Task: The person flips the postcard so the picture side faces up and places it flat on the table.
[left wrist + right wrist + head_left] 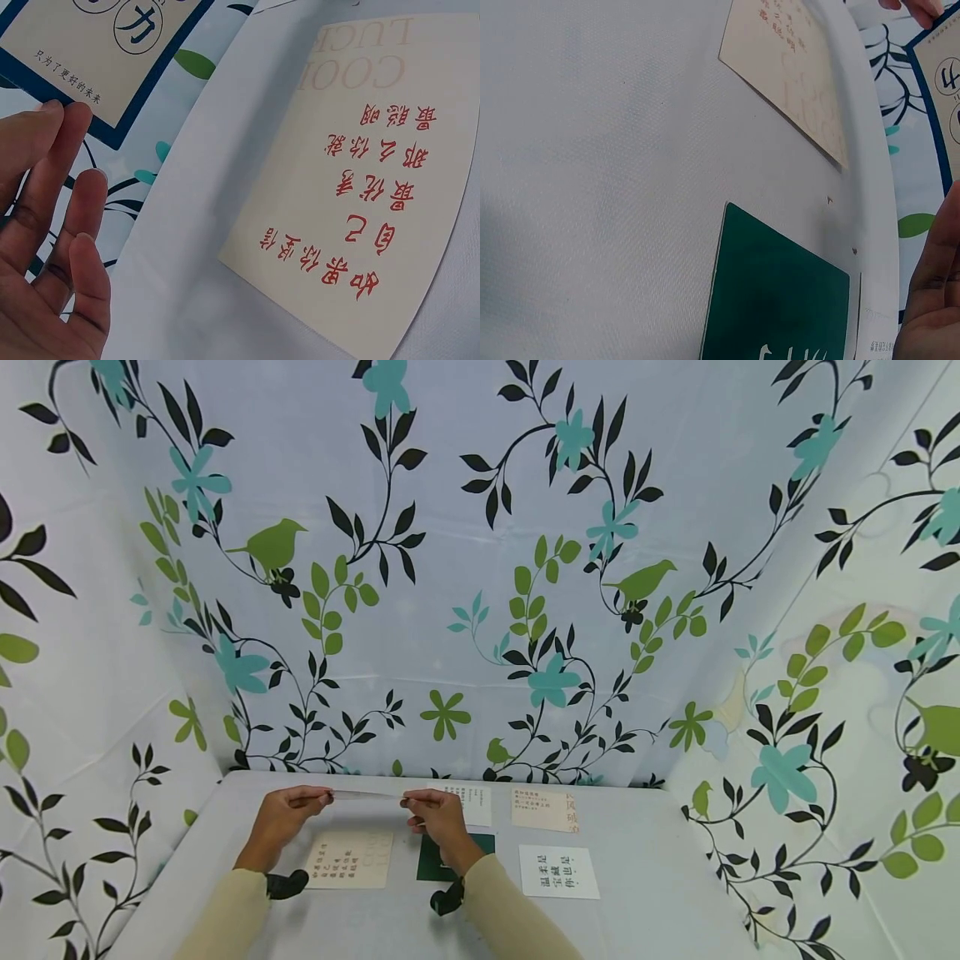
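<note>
A beige card with a dark blue border (pixel 97 67) is raised above the table and appears almost edge-on in the head view. The left hand (pixel 279 827) pinches one end of it between thumb and fingers. At its opposite end the right hand (pixel 442 828) pinches it; the right wrist view shows only part of that hand. Beneath the left hand lies a beige card with red characters (pixel 360 187). A dark green card (pixel 780 292) rests below the right hand, which partly covers it in the head view.
To the right lie a white card with large dark characters (pixel 558 871) and a beige card with small text (pixel 545 808). Another white card (pixel 477 807) sits behind the right hand. The white table (pixel 660 893) meets patterned cloth (pixel 480 693) at its back and sides.
</note>
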A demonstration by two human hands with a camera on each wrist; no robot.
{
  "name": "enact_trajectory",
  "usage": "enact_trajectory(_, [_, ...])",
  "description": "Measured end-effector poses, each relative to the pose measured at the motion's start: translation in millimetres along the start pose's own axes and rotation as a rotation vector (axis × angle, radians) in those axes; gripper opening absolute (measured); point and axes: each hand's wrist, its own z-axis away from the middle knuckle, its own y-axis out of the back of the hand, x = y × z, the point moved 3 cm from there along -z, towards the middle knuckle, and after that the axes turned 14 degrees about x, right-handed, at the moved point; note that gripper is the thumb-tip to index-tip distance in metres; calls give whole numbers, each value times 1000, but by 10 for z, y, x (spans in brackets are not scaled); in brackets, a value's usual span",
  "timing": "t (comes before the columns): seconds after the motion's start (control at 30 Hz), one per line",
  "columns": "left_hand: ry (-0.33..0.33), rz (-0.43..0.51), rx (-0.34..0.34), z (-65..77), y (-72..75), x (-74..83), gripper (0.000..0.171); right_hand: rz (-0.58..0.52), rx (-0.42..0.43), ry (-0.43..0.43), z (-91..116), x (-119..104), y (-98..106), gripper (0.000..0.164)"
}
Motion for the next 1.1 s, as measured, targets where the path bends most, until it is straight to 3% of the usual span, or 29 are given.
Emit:
enact_trajectory(0.27, [44,-34,20,-30,-40,-26,36,7,31,-25,-11,9,-10,14])
enact_trajectory(1.1, [60,-50,36,-9,-92,-70,37,68,92,-14,33,20,-4,11])
